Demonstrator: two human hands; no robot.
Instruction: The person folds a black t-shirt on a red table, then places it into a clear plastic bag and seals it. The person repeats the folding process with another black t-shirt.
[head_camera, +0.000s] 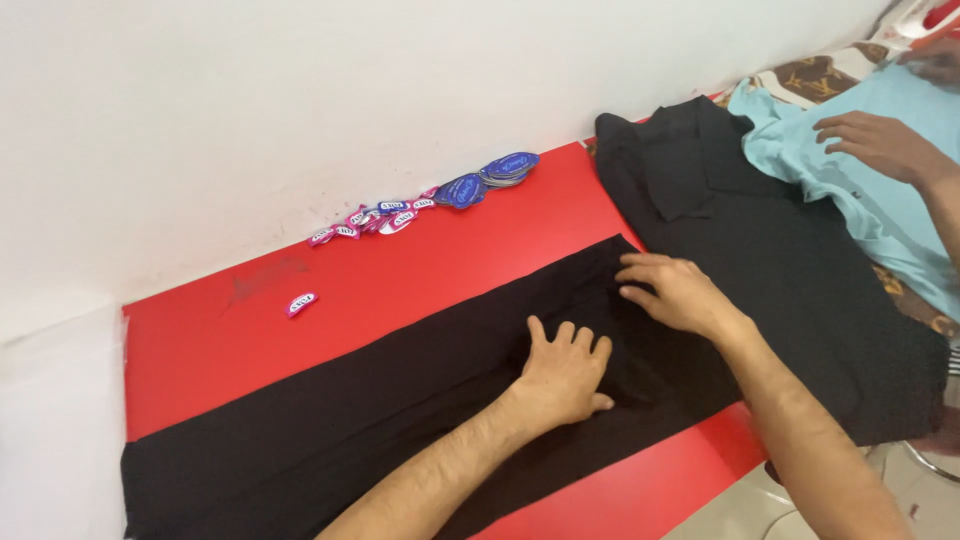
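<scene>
On red table (420, 290), black cloth (400, 400) under both flat hands

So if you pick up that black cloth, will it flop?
Probably. The black cloth lies flat and thin on the red table, so it would likely droop. It looks light, and both hands pressing it suggests it slides easily.

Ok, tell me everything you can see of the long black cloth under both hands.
The black cloth is a long, flat strip of matte fabric lying diagonally across the red table. The left hand and right hand press flat on it near its far end, beside a black shirt. Its near end reaches the table's left edge.
</scene>
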